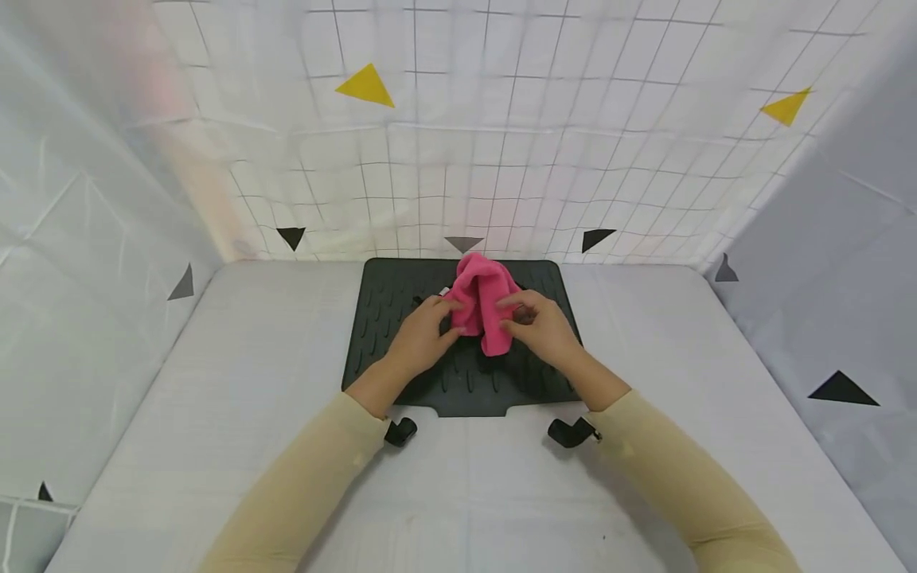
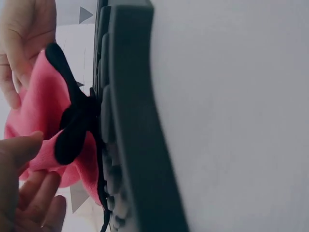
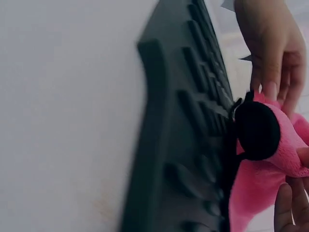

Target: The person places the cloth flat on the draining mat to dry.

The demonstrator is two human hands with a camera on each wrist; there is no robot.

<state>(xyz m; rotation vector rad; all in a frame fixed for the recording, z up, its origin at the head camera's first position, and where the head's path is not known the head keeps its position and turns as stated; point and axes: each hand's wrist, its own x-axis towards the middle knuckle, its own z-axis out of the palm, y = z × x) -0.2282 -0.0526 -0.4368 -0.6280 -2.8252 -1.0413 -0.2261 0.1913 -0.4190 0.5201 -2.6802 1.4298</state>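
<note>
A pink plush cloth [image 1: 494, 310] stands bunched up in folds over the dark ribbed mat, between both hands. My left hand [image 1: 419, 338] pinches its left side between thumb and fingers. On the right side, my right hand [image 1: 548, 328] pinches the cloth the same way. Under the cloth's front edge shows a smooth black thing with rounded lobes [image 2: 71, 142], backed by the pink fabric; one rounded lobe [image 3: 258, 130] faces the right wrist view. Thin black strap-like pieces run from it along the mat. Its kind I cannot tell, since the cloth covers much of it.
The dark green ribbed mat [image 1: 372, 326] lies on a white-covered table [image 1: 286, 334] against a gridded white backdrop [image 1: 458, 151]. Black wrist-worn pieces [image 1: 401, 432] jut out from both sleeves near the mat's front edge. White sheets hang at both sides.
</note>
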